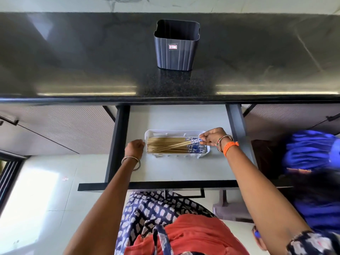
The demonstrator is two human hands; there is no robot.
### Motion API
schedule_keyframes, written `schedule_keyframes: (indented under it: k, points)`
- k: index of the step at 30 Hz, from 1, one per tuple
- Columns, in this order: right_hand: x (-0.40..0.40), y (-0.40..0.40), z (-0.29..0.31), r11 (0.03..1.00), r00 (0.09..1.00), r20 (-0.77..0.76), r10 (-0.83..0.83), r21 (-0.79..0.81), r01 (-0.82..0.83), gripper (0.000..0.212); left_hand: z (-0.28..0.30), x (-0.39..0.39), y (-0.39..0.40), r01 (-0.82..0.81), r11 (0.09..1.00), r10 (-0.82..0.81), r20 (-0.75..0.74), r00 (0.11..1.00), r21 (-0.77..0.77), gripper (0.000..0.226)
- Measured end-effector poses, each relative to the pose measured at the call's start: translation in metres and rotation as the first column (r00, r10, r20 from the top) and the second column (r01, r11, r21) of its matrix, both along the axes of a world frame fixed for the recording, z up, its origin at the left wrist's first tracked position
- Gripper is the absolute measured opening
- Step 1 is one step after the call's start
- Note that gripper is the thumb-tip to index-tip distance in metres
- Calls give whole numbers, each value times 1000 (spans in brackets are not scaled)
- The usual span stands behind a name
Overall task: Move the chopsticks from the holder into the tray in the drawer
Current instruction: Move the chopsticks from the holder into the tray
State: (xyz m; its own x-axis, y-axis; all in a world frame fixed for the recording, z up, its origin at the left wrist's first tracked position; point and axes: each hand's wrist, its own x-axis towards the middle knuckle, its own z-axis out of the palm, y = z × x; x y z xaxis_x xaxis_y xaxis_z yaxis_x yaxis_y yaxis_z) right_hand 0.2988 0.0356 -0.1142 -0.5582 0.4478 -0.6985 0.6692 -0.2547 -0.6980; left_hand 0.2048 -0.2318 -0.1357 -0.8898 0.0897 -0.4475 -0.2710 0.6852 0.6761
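- Chopsticks (pixel 173 145) lying flat in white tray (pixel 206 150) inside open drawer (pixel 184 173)
- Right hand (pixel 213 136) pinching blue-patterned chopstick ends
- Left hand (pixel 134 148) curling against tray's left end; grip unclear
- Dark holder (pixel 176 46) standing on countertop (pixel 73 61)

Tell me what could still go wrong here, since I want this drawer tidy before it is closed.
One or two wooden chopsticks with blue patterned ends lie slanted across the neat row, so they may ride up and stick out of the white plastic tray. The right hand pinches the blue ends, and a tug could disturb the row. The left hand rests at the tray's left end; a push could slide the tray across the open grey drawer.
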Motion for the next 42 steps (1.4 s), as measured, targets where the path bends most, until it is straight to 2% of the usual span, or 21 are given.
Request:
schedule_keyframes:
  k: [3,6,8,9,10,12,14,16,18,20,22,24,27,31,34,36,37,38,39,41,42]
  points:
    - [-5,-7,-7,1000,1000,26,2,11,-3,17,2,3,3,52,999,-52,-6,999,-4,16]
    - [-7,-13,-18,999,999,35,17,28,-18,27,1,5,3,67,997,-67,-16,998,-27,21]
    - [-10,-18,-27,988,994,70,82,122,-90,33,1,6,3,77,996,-78,-16,997,-32,24]
    - [-11,-20,-30,959,983,116,145,227,-168,33,0,6,3,80,996,-80,-17,997,-32,27]
    - [-11,-23,-33,895,958,178,226,351,-276,29,0,6,3,76,997,-77,-18,997,-25,30]
    - [-10,-29,-31,673,853,338,398,524,-522,14,1,7,5,50,999,-50,-21,999,-14,33]
    - [-7,-35,-26,451,715,488,501,558,-697,27,0,8,6,15,999,-16,-24,1000,-34,31]
    - [-3,-41,-17,282,647,563,514,602,-747,30,0,8,7,-30,999,30,-8,1000,-37,29]
    - [1,-46,-8,175,665,543,513,692,-700,29,-1,8,8,-69,997,69,-1,998,-40,30]
    - [9,-54,1,133,652,483,585,736,-664,28,-3,9,9,-100,993,100,-4,995,-56,29]
    - [16,-62,4,91,555,486,675,692,-716,28,-4,12,11,-122,990,122,-6,992,-71,27]
    - [21,-68,5,52,488,531,693,638,-768,23,-6,16,13,-141,986,141,-7,990,-89,24]
    - [26,-69,1,63,503,524,688,647,-760,20,-8,24,12,-160,980,162,2,987,-116,22]
    - [35,-72,1,14,475,552,686,642,-767,21,-12,32,7,-131,972,146,65,987,-195,20]
    - [41,-76,7,81,529,519,671,658,-749,23,-5,33,6,23,956,8,103,995,-293,26]
    - [44,-81,23,176,586,454,671,670,-721,21,14,39,8,194,920,-189,47,981,-341,36]
    - [49,-85,34,226,596,411,690,660,-717,22,26,44,8,298,906,-314,-7,949,-300,40]
    - [57,-90,45,262,580,371,725,630,-731,27,38,51,5,432,875,-454,-58,889,-220,42]
    - [66,-96,56,266,536,357,765,583,-768,34,49,60,0,577,806,-588,-71,806,-128,44]
    - [87,-106,67,183,442,419,793,528,-829,41,61,78,-12,810,585,-810,0,586,-42,41]
    - [97,-111,68,130,426,467,775,543,-830,36,60,84,-18,867,492,-869,15,494,-79,36]
